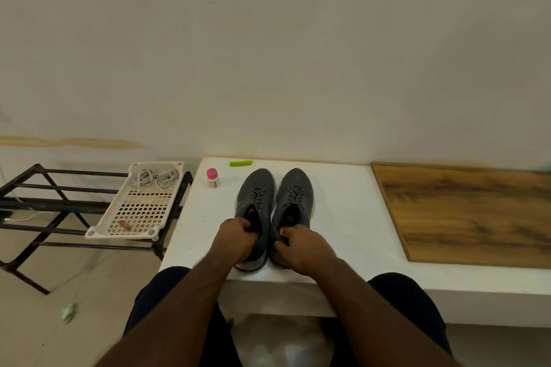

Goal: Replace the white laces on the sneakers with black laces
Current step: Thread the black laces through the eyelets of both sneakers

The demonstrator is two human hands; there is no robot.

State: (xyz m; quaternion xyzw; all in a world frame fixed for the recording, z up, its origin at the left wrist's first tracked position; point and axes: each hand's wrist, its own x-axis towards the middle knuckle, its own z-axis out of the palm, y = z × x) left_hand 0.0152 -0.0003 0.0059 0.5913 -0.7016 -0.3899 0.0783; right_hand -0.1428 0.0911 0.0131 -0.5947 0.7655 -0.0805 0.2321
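A pale wall (268,39) fills the upper half of the view. Below it runs a white bench (343,217), with a wooden board (471,214) lying flat on its right part, against the wall. Left of the bench stands a black metal rack (44,205); a white perforated tray (140,211) rests tilted on the rack's right end, holding the white laces (156,178) in two loose coils at its far end and a small brown thing (124,225) near its front edge.

Two dark grey sneakers (295,197) stand side by side on the bench, toes to the wall, touching or nearly so, both threaded with black laces (258,194). The left hand (235,240) grips the heel collar of the left sneaker, fingers curled into the opening. The right hand (301,246) pinches the heel of the right sneaker, thumb and fingers curled round its back edge.

Just left of the sneakers stands a small bottle (213,178) with a pink cap. A green clip (241,163) lies by the wall behind them. A crumpled green scrap (68,313) lies on the floor under the rack's near side
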